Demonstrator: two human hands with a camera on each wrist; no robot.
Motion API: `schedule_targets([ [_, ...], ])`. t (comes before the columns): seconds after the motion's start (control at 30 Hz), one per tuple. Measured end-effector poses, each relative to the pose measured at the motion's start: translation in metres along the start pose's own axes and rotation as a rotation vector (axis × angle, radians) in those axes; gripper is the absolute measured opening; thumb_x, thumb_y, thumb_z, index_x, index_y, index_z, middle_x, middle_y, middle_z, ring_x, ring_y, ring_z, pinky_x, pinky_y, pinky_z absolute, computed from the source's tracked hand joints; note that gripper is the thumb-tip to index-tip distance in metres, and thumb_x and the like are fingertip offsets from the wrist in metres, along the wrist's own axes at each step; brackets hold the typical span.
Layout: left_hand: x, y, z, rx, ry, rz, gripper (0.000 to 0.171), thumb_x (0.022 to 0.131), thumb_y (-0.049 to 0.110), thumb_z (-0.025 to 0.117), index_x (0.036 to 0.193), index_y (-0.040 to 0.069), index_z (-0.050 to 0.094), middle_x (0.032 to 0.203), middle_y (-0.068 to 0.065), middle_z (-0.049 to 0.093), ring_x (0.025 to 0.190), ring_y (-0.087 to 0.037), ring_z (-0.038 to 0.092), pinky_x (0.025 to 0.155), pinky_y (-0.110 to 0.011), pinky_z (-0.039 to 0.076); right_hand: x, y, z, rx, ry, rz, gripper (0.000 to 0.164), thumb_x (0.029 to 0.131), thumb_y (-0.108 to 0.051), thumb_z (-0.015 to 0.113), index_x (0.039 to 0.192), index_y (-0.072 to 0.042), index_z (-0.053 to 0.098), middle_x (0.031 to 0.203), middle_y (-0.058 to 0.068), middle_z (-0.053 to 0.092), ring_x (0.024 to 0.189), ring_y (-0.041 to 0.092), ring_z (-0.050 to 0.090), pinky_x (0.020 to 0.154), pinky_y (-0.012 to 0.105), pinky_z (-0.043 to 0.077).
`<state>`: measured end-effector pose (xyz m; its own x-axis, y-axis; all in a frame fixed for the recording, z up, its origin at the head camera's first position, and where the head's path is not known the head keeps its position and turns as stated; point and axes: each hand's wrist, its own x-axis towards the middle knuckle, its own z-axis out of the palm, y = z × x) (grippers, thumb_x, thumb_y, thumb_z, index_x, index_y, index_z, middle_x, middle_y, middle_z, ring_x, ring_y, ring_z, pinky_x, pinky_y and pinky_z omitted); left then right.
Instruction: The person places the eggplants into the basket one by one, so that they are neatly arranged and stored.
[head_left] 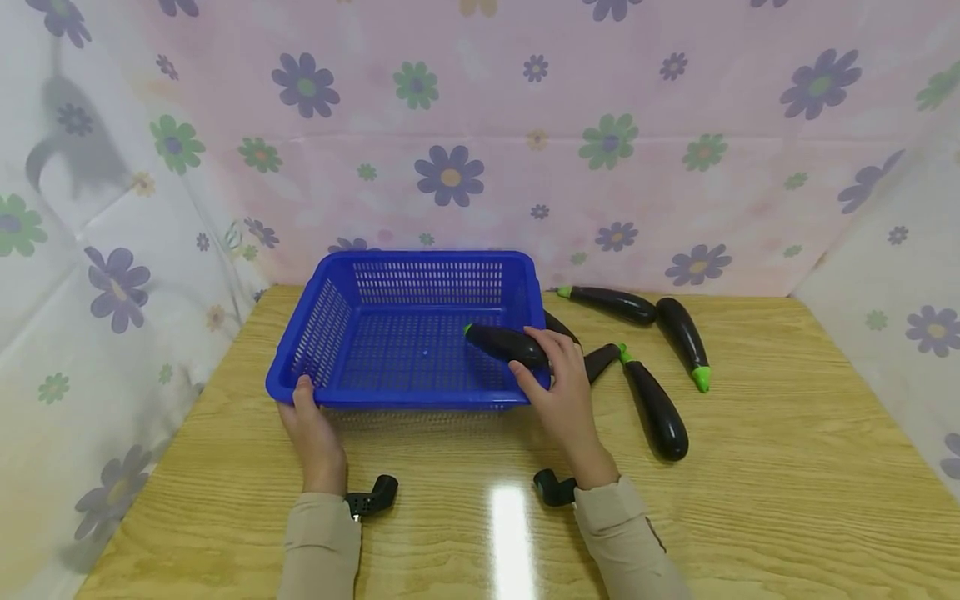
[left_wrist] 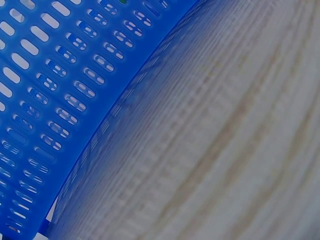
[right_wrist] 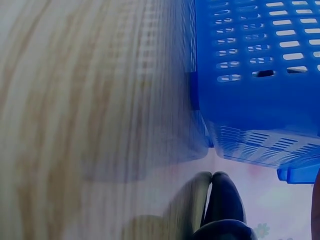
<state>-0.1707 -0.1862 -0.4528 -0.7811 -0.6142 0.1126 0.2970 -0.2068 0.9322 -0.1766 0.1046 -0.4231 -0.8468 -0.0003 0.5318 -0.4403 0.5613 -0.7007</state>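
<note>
Eggplant (head_left: 498, 342) with glossy near-black skin and a bright green tip is held in the right hand (head_left: 564, 398), pinched at its thick end between the thumb and the fingers. It is over the right part of a blue, rectangular, perforated plastic basket (head_left: 420, 397), tip pointing left; whether its underside touches the basket floor cannot be told. The left hand (head_left: 309, 433) grips the basket's near left corner, thumb over the rim. Five more dark, club-shaped eggplants (head_left: 656, 408) lie on the yellowish wood-grain counter (head_left: 765, 483) to the right, two of them partly hidden by the basket and the right hand.

To do this step well, hold that left corner firmly so the basket cannot skid or tip. Smooth skin like this probably slips easily, so the pinch should be secure without squeezing, and the eggplant is best brought low over the mesh floor before the fingers loosen; dropped from higher, it could roll. Laying it along a wall would likely leave the most room. Mind the right rim too, which looks close to the palm and could catch it.
</note>
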Motion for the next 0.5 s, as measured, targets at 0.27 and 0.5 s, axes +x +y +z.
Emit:
schedule_targets([
  [0.27, -0.0002, 0.0001, 0.0003, 0.005, 0.008, -0.025, 0.043, 0.091, 0.032, 0.045, 0.131, 0.022, 0.036, 0.130, -0.002, 0.041, 0.118, -0.016, 0.037, 0.099, -0.025, 0.026, -0.0002, 0.0029, 0.0014, -0.026, 0.013, -0.060, 0.037, 0.084, -0.034, 0.061, 0.118, -0.018, 0.060, 0.121, -0.001, 0.047, 0.112, 0.018, 0.037, 0.088, 0.043, 0.035],
  [0.5, 0.0002, -0.0001, 0.0006, -0.013, 0.023, -0.022, 0.042, 0.091, 0.030, 0.045, 0.131, 0.020, 0.037, 0.129, -0.003, 0.042, 0.118, -0.017, 0.038, 0.099, -0.025, 0.027, -0.0002, 0.0032, 0.0021, -0.010, 0.046, -0.110, 0.021, 0.089, -0.023, 0.055, 0.097, -0.009, 0.069, 0.117, 0.003, 0.050, 0.108, 0.019, 0.040, 0.088, 0.044, 0.035],
])
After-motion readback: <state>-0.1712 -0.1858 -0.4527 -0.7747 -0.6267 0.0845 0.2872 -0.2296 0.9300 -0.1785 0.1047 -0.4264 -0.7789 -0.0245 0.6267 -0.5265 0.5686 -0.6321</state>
